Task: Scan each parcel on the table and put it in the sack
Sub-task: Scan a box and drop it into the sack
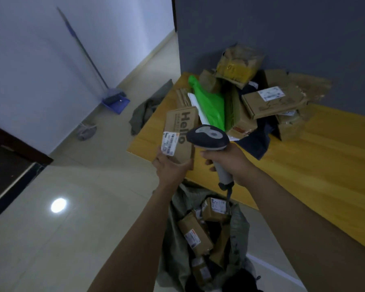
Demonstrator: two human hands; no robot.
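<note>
**Scan step: "Hello" box up to the reader**

- 6 o'clock, nearest: the sack [239, 224] stands open on the floor under my forearms. Several brown boxes [196, 232] lie inside, some with labels up.
- Just past centre, 11 o'clock: my left hand [171, 167] grips the "Hello" box [180, 133] by its lower end, fingers curled under it. The box is lifted clear of the table and tipped, its white label [169, 144] facing me.
- Beside it, 1 o'clock: my right hand [230, 163] is wrapped tight round the handle of the scanner [208, 138]. The dark head is near the box's right edge, and the cable drops toward the sack.
- Step, as I judge it: this parcel is being scanned and is not yet bagged. The reader window is hidden, so I can't tell if it is aimed at the barcode.
- Next move calls for: turning the label square to the scanner nose, then lowering the box into a gap among those in the sack.
- 3 o'clock: the table [325, 165], a yellow wood top.
- 1 o'clock, far: a pile of parcels [270, 102] waits against the grey wall [282, 28], with a green mailer [209, 104] among them. Plenty left to do.
- 11 o'clock: a crumpled grey-green cloth [148, 110] by the table's far corner, possibly a spare sack.
- 10 o'clock, farthest: a broom and blue dustpan [114, 101] against the white wall, on a pale glossy tile floor [72, 239].
</note>
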